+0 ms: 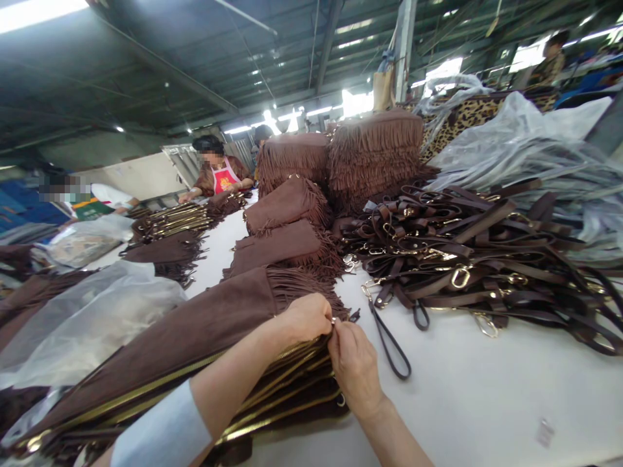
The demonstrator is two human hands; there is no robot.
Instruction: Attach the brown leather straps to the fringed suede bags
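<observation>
Brown fringed pouches with gold zippers lie stacked in front of me, the top pouch [204, 318] stretching from lower left toward the middle. At its right end my left hand [306, 316] is closed, fingers pinched around a small shiny metal piece [333, 322] by the zipper end. Against it, my right hand [354, 363] is also closed, thumb and fingers pressed together at the same piece. Fingers hide most of what they grip. A dark wrist strap [389, 344] with a gold clip lies on the white table [452, 402], just right of my hands.
A tangled heap of brown straps [467, 253] with gold clips lies at right, before clear plastic [530, 143]. Stacks of fringed pouches [374, 155] stand behind. Plastic bags [97, 311] lie at left. Two people work across the table, one in a red apron [224, 176].
</observation>
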